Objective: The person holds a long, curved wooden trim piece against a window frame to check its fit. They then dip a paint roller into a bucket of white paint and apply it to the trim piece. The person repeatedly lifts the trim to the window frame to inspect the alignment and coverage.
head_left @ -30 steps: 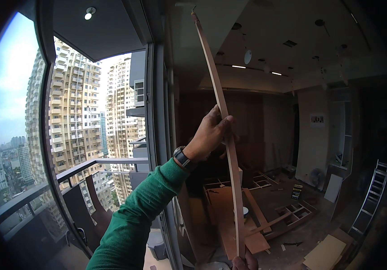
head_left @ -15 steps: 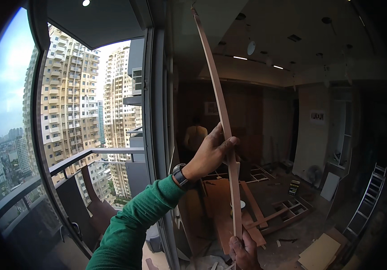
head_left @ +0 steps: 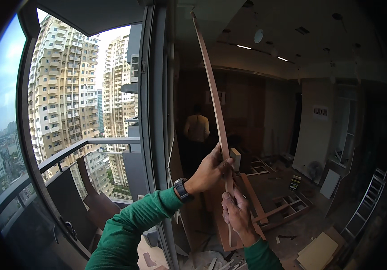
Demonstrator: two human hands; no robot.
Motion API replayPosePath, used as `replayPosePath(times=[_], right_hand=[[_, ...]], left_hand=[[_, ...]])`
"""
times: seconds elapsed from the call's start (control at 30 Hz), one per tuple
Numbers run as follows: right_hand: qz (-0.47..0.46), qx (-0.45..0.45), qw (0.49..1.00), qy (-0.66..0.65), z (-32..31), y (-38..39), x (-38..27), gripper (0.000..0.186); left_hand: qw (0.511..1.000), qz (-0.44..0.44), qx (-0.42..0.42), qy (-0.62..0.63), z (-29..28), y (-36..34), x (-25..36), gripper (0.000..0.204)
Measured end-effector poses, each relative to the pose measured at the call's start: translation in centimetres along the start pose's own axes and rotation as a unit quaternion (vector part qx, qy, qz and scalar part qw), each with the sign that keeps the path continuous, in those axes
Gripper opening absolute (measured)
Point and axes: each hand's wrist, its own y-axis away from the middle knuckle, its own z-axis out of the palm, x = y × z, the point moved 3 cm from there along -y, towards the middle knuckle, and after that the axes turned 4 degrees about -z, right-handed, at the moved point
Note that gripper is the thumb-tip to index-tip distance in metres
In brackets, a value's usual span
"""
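Observation:
A long, thin wooden strip (head_left: pixel 213 90) rises at a slant from my hands up toward the ceiling. A small darker piece shows at its far upper end, too small to make out. My left hand (head_left: pixel 209 170), with a dark wristwatch (head_left: pixel 182 189) at the cuff of a green sleeve, is closed round the strip's lower part, thumb across it. Just below, my right hand (head_left: pixel 237 213) also grips the strip, fingers and thumb pressed on it. The strip's lower end runs on beneath the right hand.
A sliding door frame (head_left: pixel 155 112) stands close on my left, with a balcony railing (head_left: pixel 90 141) and tall buildings beyond. A person (head_left: pixel 196 128) stands farther inside. Wooden frames (head_left: pixel 288 211), boards (head_left: pixel 319 249), scraps and a leaning ladder (head_left: pixel 365 204) lie about the dim room.
My right hand has moved up the strip, closer to my left hand. My left hand sits slightly lower in the picture. The view has shifted a little.

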Motion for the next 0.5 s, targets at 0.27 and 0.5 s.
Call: replayPosePath(times=[0.27, 0.5], right_hand=[[-0.010, -0.001, 1.000, 0.003, 1.0, -8.8, 0.7, 0.019], [-0.002, -0.003, 1.000, 0.016, 1.8, -14.2, 1.3, 0.020]], left_hand=[[0.999, -0.029, 0.032, 0.017, -5.2, -6.6, -2.3, 0.045], [0.996, -0.051, 0.065, 0.011, -9.2, -10.7, -5.0, 0.044]])
